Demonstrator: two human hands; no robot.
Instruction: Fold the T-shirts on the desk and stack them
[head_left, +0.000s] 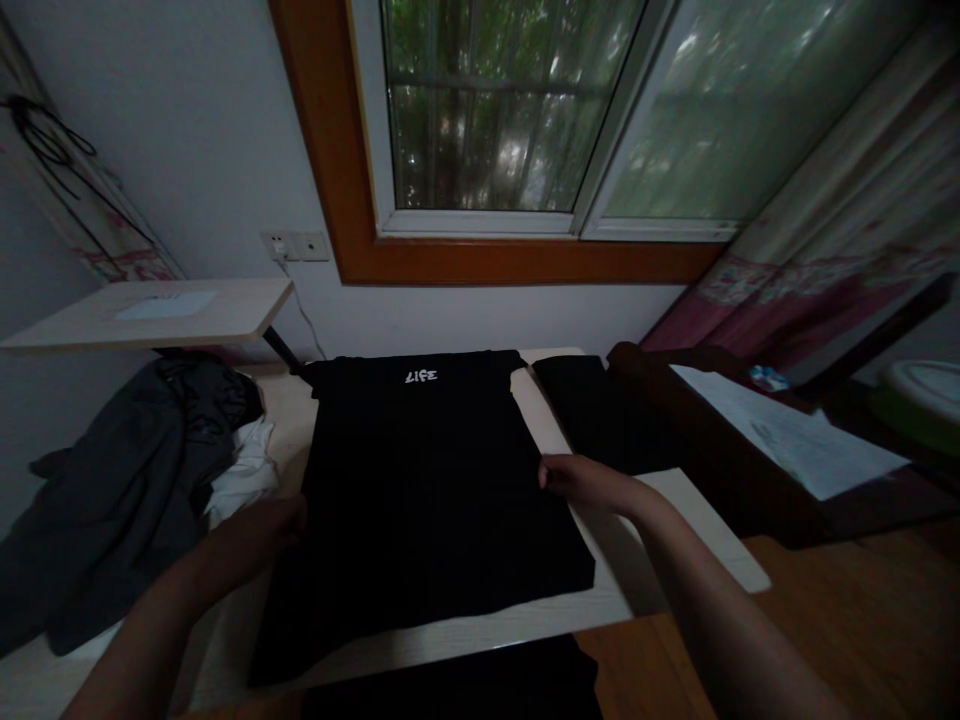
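Note:
A black T-shirt (427,490) lies spread out on the pale table, with small white lettering upside down near its far edge. At its left edge is my left hand (271,528), dim, with the fingers curled closed on the cloth. My right hand (574,478) grips the opposite edge about halfway down, thumb and fingers pressed together. The near left corner of the shirt reaches lower than the near right one. To the right rests another piece of folded black cloth (607,415).
Dark grey clothing (142,480) and a white cloth (246,470) are heaped at the left, below a raised shelf (255,305). A dark brown wooden piece with a paper sheet (787,440) stands at the right. Behind the table (480,628) are a wall and a window (495,150).

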